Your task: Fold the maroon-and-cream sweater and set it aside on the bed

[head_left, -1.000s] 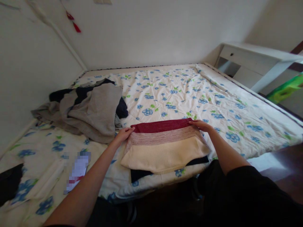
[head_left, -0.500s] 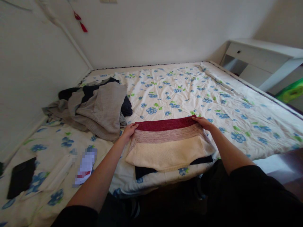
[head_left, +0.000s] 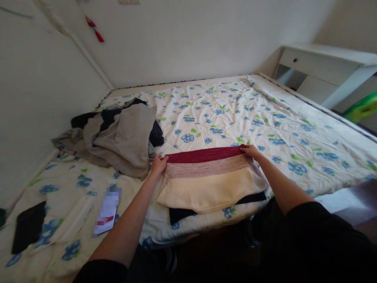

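Note:
A knitted sweater (head_left: 206, 184) in bands of maroon, mottled pink and cream lies folded near the bed's front edge. My left hand (head_left: 159, 165) pinches the left end of its maroon band, and my right hand (head_left: 250, 151) grips the right end. The band is stretched nearly straight between the two. Dark cloth (head_left: 180, 215) sticks out from under the sweater's front on both sides. Just beyond my left hand is a heap of clothes (head_left: 123, 133), with a grey-beige knit on top and dark pieces beneath.
A bedsheet (head_left: 218, 114) with blue flowers covers the bed. Left of my left forearm lie a blurred white packet (head_left: 108, 210) and a dark flat object (head_left: 29, 227). White furniture with a drawer (head_left: 321, 67) stands beyond the bed's right side; walls border the back and left.
My left hand has shifted slightly left and the maroon band looks a little narrower. Both hands keep hold of the sweater. The whole view has moved slightly.

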Demonstrator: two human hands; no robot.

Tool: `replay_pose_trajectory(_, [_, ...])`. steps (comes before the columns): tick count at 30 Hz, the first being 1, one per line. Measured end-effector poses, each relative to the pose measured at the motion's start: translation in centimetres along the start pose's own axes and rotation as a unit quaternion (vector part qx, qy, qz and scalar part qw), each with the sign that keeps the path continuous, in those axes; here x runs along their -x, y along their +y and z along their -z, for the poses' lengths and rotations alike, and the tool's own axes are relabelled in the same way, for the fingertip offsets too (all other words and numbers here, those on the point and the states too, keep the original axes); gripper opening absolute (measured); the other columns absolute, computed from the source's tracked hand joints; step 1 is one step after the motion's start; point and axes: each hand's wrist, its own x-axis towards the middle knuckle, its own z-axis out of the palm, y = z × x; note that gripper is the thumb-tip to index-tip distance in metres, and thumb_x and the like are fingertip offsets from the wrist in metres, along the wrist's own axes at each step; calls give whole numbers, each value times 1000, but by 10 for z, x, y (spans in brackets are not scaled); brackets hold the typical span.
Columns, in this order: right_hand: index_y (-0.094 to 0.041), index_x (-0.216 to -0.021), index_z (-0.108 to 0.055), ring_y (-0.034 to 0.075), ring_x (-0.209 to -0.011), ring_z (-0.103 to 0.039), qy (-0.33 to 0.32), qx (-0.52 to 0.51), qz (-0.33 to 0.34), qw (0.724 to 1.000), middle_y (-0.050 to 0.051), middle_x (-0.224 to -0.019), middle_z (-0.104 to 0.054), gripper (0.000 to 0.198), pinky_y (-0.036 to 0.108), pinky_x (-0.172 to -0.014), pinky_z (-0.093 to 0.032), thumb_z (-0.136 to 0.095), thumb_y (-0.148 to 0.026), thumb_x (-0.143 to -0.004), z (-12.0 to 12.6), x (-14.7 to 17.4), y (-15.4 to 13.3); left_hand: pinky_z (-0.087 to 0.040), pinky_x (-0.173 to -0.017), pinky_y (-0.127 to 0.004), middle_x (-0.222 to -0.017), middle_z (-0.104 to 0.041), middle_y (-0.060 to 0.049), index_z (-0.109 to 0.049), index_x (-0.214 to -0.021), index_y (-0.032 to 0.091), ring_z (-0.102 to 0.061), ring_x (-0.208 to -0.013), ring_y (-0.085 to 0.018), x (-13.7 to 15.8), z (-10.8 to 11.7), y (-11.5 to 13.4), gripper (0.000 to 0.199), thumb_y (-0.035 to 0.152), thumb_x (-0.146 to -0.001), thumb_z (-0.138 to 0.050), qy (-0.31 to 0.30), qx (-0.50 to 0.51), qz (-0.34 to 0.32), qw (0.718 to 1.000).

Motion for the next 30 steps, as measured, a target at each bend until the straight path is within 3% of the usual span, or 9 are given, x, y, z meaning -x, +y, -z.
replay_pose_trajectory(3, [-12,-126,-81,29,-106,-77,41,87,10,995,16,-110,-82,40,37,-100,-57,-79,-37,-95,-2,1,-6,-41,-131,-51,-157,-68,-23,-66,-150,13,-59,-150,-38,15,-6,10,57,34,-97,-66,0,-172,-195,966])
replay_pose_trajectory(5, [-10,-136,-74,33,-119,-74,84,137,24,987,22,-127,-77,48,40,-107,-55,-78,-36,-96,-5,4,-10,-37,-134,-50,-161,-65,-21,-66,-154,14,-56,-153,-37,29,-16,14,56,35,-103,-57,-57,-252,-309,915])
replay_pose_trajectory(7, [-9,-143,-68,35,-127,-69,117,167,47,978,25,-138,-71,52,43,-113,-52,-75,-34,-97,-9,8,-15,-36,-135,-50,-163,-66,-18,-66,-157,17,-57,-153,-36,41,-28,11,57,39,-107,-52,-128,-301,-353,877])
replay_pose_trajectory(10, [-12,-149,-64,39,-135,-63,116,178,90,973,26,-147,-65,54,49,-118,-48,-71,-31,-98,-14,18,-25,-32,-137,-52,-171,-60,-15,-62,-164,20,-53,-159,-37,49,-40,1,62,48,-109,-49,-175,-355,-338,854])
replay_pose_trajectory(14, [-13,-153,-62,40,-142,-57,108,164,155,968,25,-152,-63,55,52,-125,-43,-66,-30,-102,-23,33,-41,-28,-139,-54,-178,-50,-18,-54,-170,15,-46,-165,-40,45,-42,-12,74,57,-111,-43,-170,-380,-305,857])
replay_pose_trajectory(17, [-10,-159,-58,40,-148,-53,100,140,214,961,25,-155,-62,57,55,-130,-37,-59,-31,-106,-46,50,-58,-25,-140,-54,-179,-49,-19,-52,-172,14,-45,-166,-38,42,-42,-16,74,56,-112,-38,-163,-383,-306,856])
replay_pose_trajectory(24, [-12,-173,-46,37,-167,-37,-42,138,390,910,21,-175,-50,65,57,-140,-22,-48,-38,-113,-173,124,-134,-26,-140,-54,-184,-39,-19,-47,-175,15,-37,-171,-38,26,-31,-9,88,67,-104,-52,-240,-404,-276,839])
replay_pose_trajectory(27, [-15,-176,-42,34,-169,-35,-76,147,426,889,17,-180,-44,65,57,-140,-23,-40,-41,-116,-222,145,-172,-31,-137,-52,-181,-43,-23,-51,-172,13,-41,-169,-41,16,-21,-8,94,68,-96,-63,-264,-406,-272,831])
replay_pose_trajectory(30, [-15,-173,-47,34,-169,-38,-92,176,435,878,17,-181,-43,62,58,-139,-27,-36,-40,-118,-251,153,-197,-35,-135,-50,-179,-46,-23,-54,-171,15,-45,-166,-43,9,-16,-13,94,64,-91,-70,-272,-398,-283,829])
